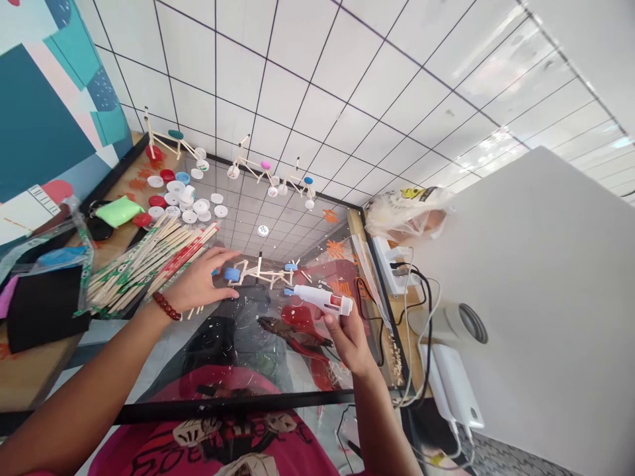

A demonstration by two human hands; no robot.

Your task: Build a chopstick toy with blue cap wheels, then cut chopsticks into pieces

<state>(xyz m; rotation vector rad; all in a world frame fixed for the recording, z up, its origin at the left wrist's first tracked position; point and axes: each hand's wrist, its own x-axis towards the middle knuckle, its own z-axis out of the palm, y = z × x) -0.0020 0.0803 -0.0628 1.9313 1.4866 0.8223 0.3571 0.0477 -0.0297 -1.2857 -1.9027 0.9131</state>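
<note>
A small bicycle-like model of wooden sticks (pixel 272 275) lies on the glass tabletop, with a blue bottle cap (pixel 231 274) at its left end and another blue cap (pixel 291 267) at its right. My left hand (pixel 201 277) is beside the left cap, thumb and forefinger spread apart on either side of it; I cannot tell if they touch it. In my right hand (pixel 350 334) is a white glue gun (pixel 322 299), its blue nozzle pointing left, close to the model's right end. Pliers with red handles (pixel 295 337) lie just below the glue gun.
Three finished-looking stick models, one with a pink seat (pixel 266 164), stand along the back edge. Left are loose bottle caps (pixel 201 206), wrapped chopsticks (pixel 149 264) and a green packet (pixel 119 211). A power strip (pixel 391 264), cables and a white power bank (pixel 457 383) are right.
</note>
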